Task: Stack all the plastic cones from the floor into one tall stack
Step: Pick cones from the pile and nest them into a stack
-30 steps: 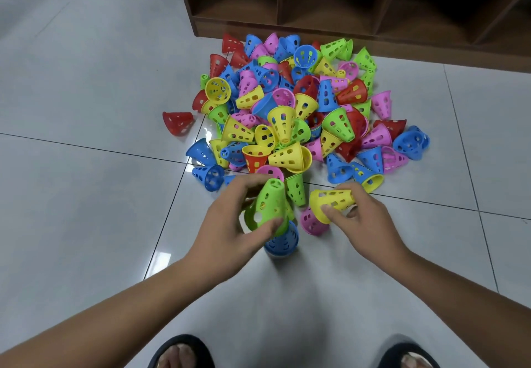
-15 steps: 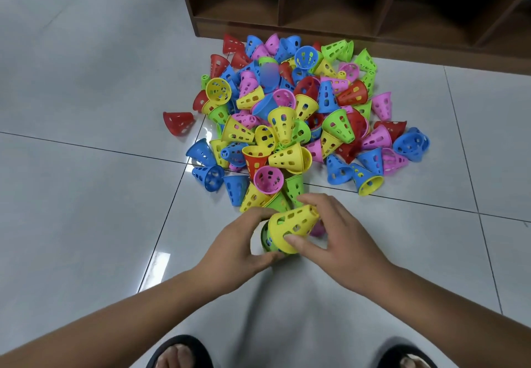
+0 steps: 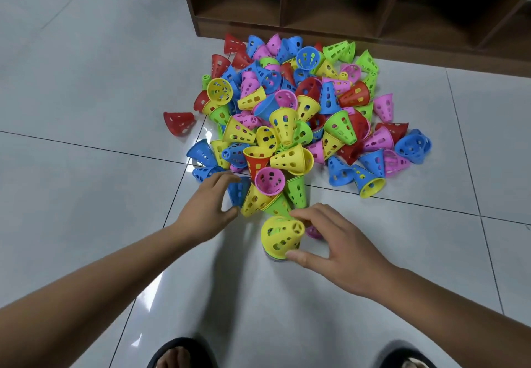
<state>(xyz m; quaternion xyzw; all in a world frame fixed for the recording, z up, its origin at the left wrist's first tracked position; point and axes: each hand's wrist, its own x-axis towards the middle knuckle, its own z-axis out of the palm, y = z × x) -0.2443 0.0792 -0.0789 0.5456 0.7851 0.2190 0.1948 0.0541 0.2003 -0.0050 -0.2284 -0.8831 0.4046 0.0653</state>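
- Head view, progress: the stack point(image 3: 277, 256) has barely begun. Only a few cones are nested, judging by the thin coloured rims showing under its top yellow cone point(image 3: 283, 237).
- Head view, what is left: nearly everything. The pile point(image 3: 287, 114) of red, blue, pink, green and yellow cones lies jumbled on the floor point(image 3: 86, 166) in front of the wooden shelf unit point(image 3: 339, 8), and a lone red cone point(image 3: 179, 122) sits off to its left.
- Head view, where the stack is: on the tile just in front of me, at the near edge of the pile and between my two hands.
- Head view, which way it points: wide rim down on the floor, narrow tip up towards me, so its long axis runs floor to ceiling. From here the tip leans a little up and to the right.
- Head view, my right hand point(image 3: 336, 249): grasping the yellow cone, with the thumb low by the rim and the fingers curved over the tip.
- Head view, my left hand point(image 3: 208, 205): curved around a blue cone point(image 3: 238, 193) at the pile's near edge, fingers above and thumb below. I cannot tell whether the grip has closed.
- Head view, the blue cone: it lies tipped, narrow end pointing towards me, so I judge it needs turning upright before it goes on.
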